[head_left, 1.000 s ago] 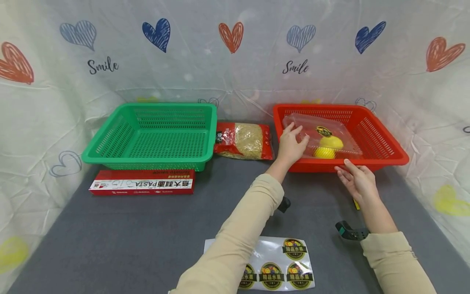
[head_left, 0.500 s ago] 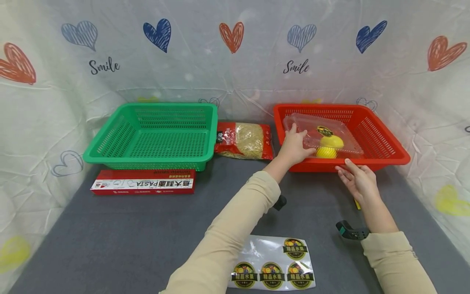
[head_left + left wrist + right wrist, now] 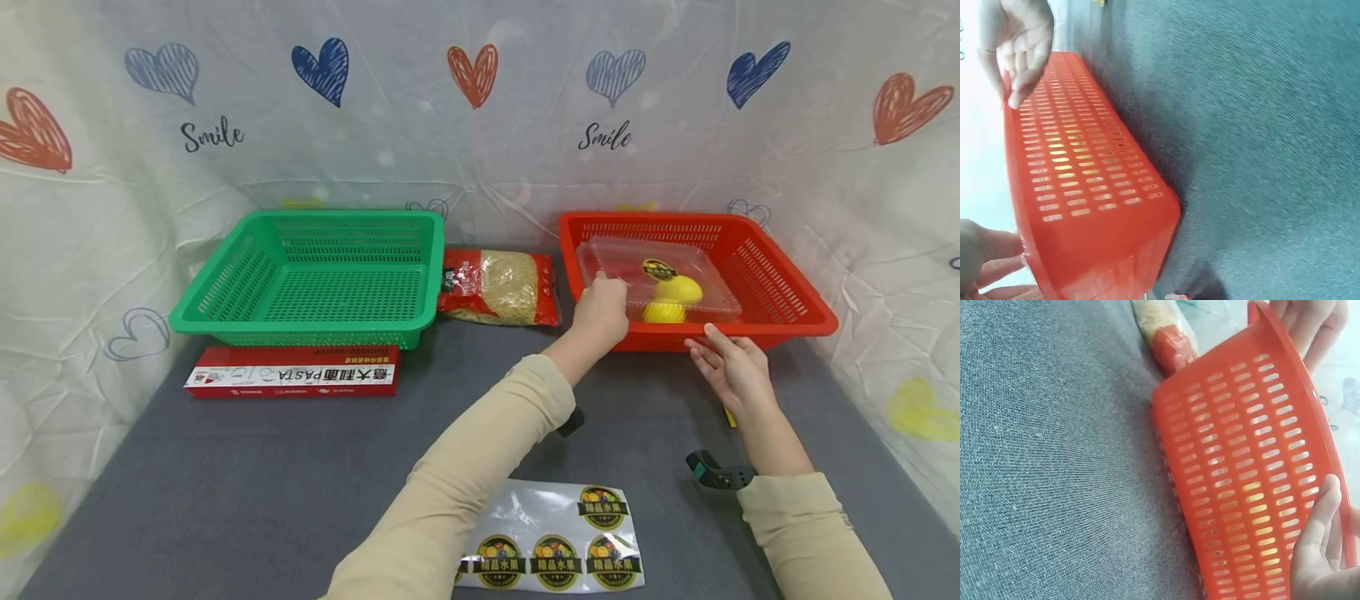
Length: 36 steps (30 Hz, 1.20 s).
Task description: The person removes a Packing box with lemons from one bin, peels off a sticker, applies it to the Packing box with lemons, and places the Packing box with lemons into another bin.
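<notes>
In the head view a clear plastic fruit box [image 3: 678, 257] lies in the red basket [image 3: 787, 327], with a round black-and-gold sticker [image 3: 658, 269] on top. Two yellow fruits, one in a foam net [image 3: 663, 312], show at its front. My left hand [image 3: 602, 312] reaches over the basket's front left rim with bent fingers, gripping the box's left front edge; its fingertips are mostly hidden. Farther right, my right hand [image 3: 731, 371] pinches the front rim. The right wrist view shows one right-hand finger on the outer wall [image 3: 1254, 444] and another over the rim.
A green basket [image 3: 180, 318] stands at the left, with a red pasta box [image 3: 292, 371] before it. Between the baskets lies a red bag of grain-like food [image 3: 510, 287]. A sheet of round stickers [image 3: 540, 508] lies at the front, partly under my left forearm.
My left hand has gone from spread fingers over the plastic box to bent fingers at its front left edge. The box's top sits slightly lower at the left. The right hand stays put.
</notes>
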Each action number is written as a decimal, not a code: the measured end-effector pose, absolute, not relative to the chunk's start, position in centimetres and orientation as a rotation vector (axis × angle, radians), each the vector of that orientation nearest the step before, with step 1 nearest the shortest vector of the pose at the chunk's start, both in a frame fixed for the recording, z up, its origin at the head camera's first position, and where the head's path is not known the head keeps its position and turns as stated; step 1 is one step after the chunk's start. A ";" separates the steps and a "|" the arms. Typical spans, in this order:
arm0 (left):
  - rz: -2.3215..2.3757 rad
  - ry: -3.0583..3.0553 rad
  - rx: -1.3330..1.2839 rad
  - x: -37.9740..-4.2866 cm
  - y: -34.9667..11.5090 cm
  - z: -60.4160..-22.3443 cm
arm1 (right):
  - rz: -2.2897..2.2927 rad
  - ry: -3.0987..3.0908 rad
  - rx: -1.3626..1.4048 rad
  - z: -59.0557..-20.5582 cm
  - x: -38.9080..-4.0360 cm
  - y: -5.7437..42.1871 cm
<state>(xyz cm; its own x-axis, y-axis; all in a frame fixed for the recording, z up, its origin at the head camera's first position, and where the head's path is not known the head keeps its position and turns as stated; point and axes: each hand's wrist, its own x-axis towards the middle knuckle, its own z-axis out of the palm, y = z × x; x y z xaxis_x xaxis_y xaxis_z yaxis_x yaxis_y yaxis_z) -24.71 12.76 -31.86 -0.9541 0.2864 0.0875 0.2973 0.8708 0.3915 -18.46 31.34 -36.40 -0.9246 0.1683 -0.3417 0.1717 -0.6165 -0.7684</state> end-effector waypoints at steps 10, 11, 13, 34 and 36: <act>-0.572 -3.017 -0.479 -24.6 12.7 -32.5 | -2.754 1.381 0.588 -36.3 -18.4 31.3; -0.563 -3.017 -0.485 -24.6 12.7 -32.6 | -2.752 1.382 0.587 -36.3 -18.4 31.3; -0.544 -3.017 -0.492 -24.6 12.7 -32.6 | -2.755 1.375 0.586 -36.2 -18.4 31.3; -0.493 -2.779 -1.063 -25.1 9.5 -33.5 | -2.541 1.326 0.575 -35.7 -18.4 32.1; -0.540 -2.778 -1.075 -24.9 9.2 -33.4 | -2.506 1.315 0.556 -35.6 -18.3 32.2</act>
<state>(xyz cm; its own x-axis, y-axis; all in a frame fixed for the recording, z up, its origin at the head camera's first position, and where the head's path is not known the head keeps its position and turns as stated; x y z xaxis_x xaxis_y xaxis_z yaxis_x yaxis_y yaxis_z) -24.93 9.15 -33.39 -0.7420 0.6295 0.2307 0.6701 0.6851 0.2857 -18.32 32.19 -35.64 -0.8938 -0.0482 -0.4459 0.3944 -0.5581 -0.7301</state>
